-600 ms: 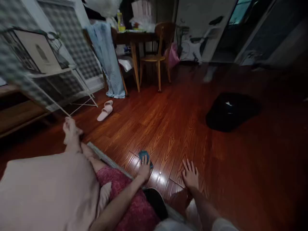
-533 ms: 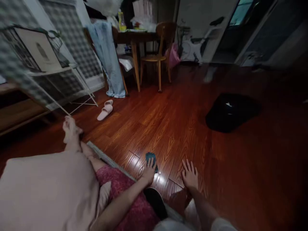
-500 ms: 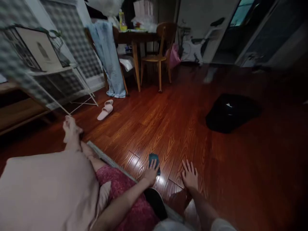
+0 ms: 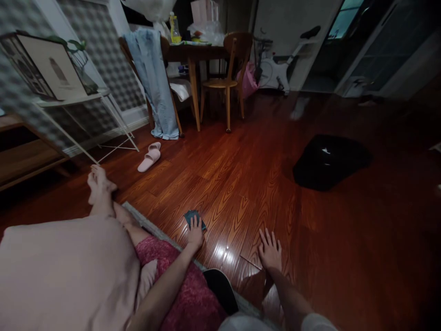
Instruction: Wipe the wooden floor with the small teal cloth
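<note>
**Two hands down on the wood floor, one on a little teal cloth**

Two hands are planted on the glossy reddish floor (image 4: 241,184). The left hand (image 4: 195,235) is pressing down on a small teal cloth (image 4: 193,218), fingers laid flat over its near edge, so it's pinned under the hand and not balled up in a fist. The cloth lies flat on the boards just past the edge of a grey rug (image 4: 151,225), and most of it pokes out beyond the fingertips.

The right hand (image 4: 269,250) is off to the side, apart from the cloth, palm down with fingers spread wide on the bare wood. It's holding nothing, just resting there.

The person is sitting low, with a pale pink cushion (image 4: 62,271) on the lap, a dark pink patterned garment (image 4: 179,285) over the legs, and a bare foot (image 4: 98,184) sticking out towards the left.

Further out: a pink slipper (image 4: 149,157) lies alone on the floor, a black bag (image 4: 329,161) (or some dark lump, hard to tell in this light) sits well off to the right, and at the back there's a wooden chair (image 4: 229,78) by a table (image 4: 189,50) with a pale blue garment (image 4: 153,78) draped over another chair. A white rack (image 4: 86,110) holds a framed picture (image 4: 48,69) on the left.
</note>
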{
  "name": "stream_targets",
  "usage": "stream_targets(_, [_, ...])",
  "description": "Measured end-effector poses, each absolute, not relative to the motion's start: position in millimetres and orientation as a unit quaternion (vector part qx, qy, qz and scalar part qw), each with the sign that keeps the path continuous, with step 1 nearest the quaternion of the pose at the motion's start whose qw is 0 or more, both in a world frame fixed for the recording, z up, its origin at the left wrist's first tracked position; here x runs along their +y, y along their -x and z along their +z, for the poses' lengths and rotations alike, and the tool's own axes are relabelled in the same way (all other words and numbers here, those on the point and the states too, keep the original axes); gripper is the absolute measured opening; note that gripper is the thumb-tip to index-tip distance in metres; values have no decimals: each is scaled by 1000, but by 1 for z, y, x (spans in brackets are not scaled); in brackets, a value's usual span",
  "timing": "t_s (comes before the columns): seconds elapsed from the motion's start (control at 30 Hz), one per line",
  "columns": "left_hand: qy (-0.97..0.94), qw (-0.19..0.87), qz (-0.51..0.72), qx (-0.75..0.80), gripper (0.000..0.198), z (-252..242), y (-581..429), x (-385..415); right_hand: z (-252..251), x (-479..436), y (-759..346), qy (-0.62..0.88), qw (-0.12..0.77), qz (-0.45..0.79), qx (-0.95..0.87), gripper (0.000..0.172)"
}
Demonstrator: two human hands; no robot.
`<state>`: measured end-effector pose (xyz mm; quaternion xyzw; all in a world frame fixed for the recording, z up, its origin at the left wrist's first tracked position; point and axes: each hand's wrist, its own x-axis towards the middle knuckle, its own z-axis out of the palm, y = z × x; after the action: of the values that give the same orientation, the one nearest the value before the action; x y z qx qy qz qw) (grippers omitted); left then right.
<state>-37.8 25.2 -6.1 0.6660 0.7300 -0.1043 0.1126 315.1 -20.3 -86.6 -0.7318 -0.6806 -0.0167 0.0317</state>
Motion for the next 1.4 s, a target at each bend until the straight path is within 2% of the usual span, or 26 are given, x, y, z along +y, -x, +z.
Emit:
stream_targets(0.23, [-859, 174, -92, 473, 72, -28, -35, -9, -83, -22, -314, 731, 31, -21, -681, 65])
stream_targets(0.33, [-883, 190, -74, 423, 71, -33, -53, -10, -83, -22, -314, 729, 34, -23, -683, 64])
stream_targets(0.43, [-862, 183, -61, 468, 68, -29, -40, 4, -84, -21, -314, 731, 37, -24, -681, 65])
stream_targets(0.63, [-711, 123, -63, 689, 68, -13, 32, 35, -82, -21, -312, 735, 30, -25, -677, 63])
stream_targets(0.73, [-660, 102, -71, 741, 68, -11, 47, 34, -81, -21, -312, 737, 27, -22, -675, 64])
stream_targets(0.87, [-710, 124, -88, 687, 67, -15, 21, 21, -81, -21, -312, 737, 22, -18, -675, 64])
stream_targets(1.03, [-856, 209, -75, 467, 71, -24, -40, -6, -78, -22, -312, 736, 27, -23, -676, 65])
stream_targets(1.13, [-882, 229, -57, 408, 72, -28, -60, -16, -79, -21, -313, 735, 31, -28, -677, 64])
stream_targets(1.27, [-869, 216, -60, 441, 71, -23, -51, -6, -83, -21, -314, 735, 32, -27, -677, 66])
stream_targets(1.4, [-788, 171, -100, 583, 67, -6, -10, 21, -83, -21, -313, 735, 31, -22, -677, 65])
